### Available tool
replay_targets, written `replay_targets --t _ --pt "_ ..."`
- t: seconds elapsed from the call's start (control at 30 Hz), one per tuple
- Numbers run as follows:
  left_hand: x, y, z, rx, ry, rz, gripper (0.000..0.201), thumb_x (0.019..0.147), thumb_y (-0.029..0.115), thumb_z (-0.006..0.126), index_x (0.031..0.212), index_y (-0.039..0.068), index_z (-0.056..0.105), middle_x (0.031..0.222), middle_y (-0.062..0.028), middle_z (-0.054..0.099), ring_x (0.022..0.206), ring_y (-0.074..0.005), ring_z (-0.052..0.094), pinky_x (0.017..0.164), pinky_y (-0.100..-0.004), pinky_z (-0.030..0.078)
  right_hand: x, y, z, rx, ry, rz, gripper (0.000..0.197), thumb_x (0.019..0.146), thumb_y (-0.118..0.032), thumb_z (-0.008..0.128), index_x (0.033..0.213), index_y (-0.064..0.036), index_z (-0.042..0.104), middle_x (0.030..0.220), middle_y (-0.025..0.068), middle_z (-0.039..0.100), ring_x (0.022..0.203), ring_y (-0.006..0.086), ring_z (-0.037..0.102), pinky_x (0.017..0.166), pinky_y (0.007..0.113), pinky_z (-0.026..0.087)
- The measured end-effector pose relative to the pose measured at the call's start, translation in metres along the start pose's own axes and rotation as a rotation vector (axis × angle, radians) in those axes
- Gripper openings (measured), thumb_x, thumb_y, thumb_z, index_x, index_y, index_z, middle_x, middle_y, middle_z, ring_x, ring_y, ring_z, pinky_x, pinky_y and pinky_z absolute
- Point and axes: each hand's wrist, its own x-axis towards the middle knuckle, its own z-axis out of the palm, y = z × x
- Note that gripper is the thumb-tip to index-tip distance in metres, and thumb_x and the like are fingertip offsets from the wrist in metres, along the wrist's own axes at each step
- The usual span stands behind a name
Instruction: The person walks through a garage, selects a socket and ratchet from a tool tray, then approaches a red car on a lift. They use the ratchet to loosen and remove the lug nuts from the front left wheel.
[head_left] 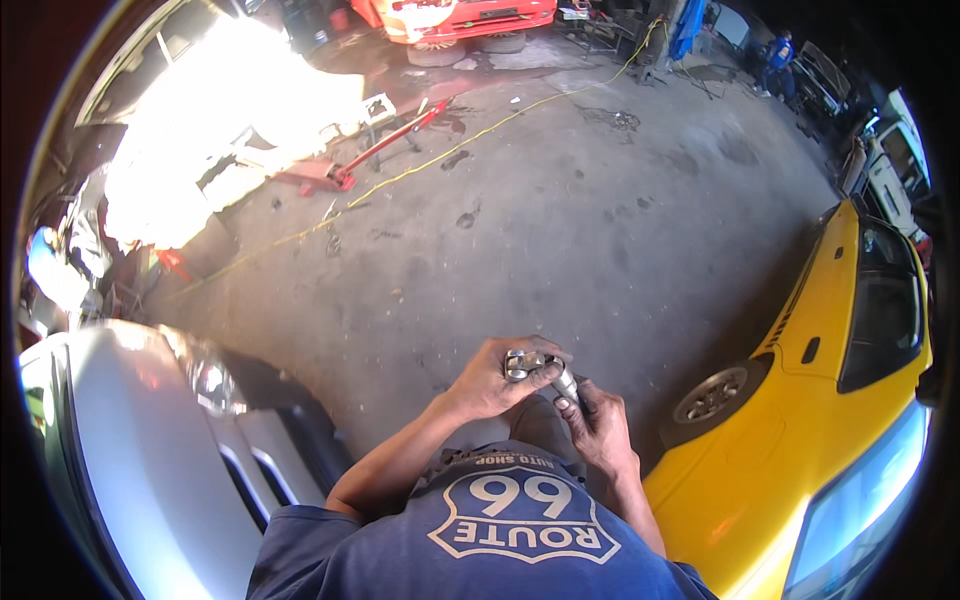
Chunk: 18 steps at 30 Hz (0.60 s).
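Note:
In front of my body, both hands are close together around a metal tool. My left hand (486, 382) is closed around a shiny ratchet wrench (519, 365), whose rounded head shows between the thumb and fingers. Closed beside it, my right hand (604, 428) grips a chrome socket piece (565, 382), with the thumb along its side. The socket piece meets the left fingertips. Whether it is joined to the ratchet is hidden by the fingers. Both forearms rise from a blue T-shirt (400, 560) with white print.
A silver car (140, 420) stands close on my left, a yellow car (770, 440) on my right. Across the concrete floor (560, 230) runs a yellow cord (480, 133). Beyond it are a red floor jack (325, 175) and a raised red car (465, 20). Another person (778, 65) is far right.

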Motion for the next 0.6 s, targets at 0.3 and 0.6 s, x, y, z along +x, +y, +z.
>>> replay_targets --t 0.3,0.6 --pt "0.307 -0.034 -0.146 -0.012 0.041 -0.049 0.031 0.094 0.021 0.068 0.117 0.001 0.064 0.101 -0.0083 0.069 0.092 -0.0154 0.064 0.084 -0.0311 0.051 0.358 0.064 -0.068 -0.017 -0.194 0.134 0.033 0.095 -0.026 0.062 0.118 -0.0013 0.062 0.079 0.0227 0.065 0.074 0.043 0.065 0.066 0.044 0.05" --pt "0.564 -0.084 -0.313 -0.506 0.298 0.092 0.013 0.094 0.006 0.062 0.107 0.001 0.059 0.092 -0.0042 0.062 0.08 -0.0121 0.058 0.07 -0.0258 0.048 0.714 0.125 -0.073 0.038 -0.313 -0.155 0.021 0.094 -0.017 0.065 0.091 0.003 0.063 0.068 0.0109 0.062 0.059 0.0191 0.061 0.059 0.034 0.05"
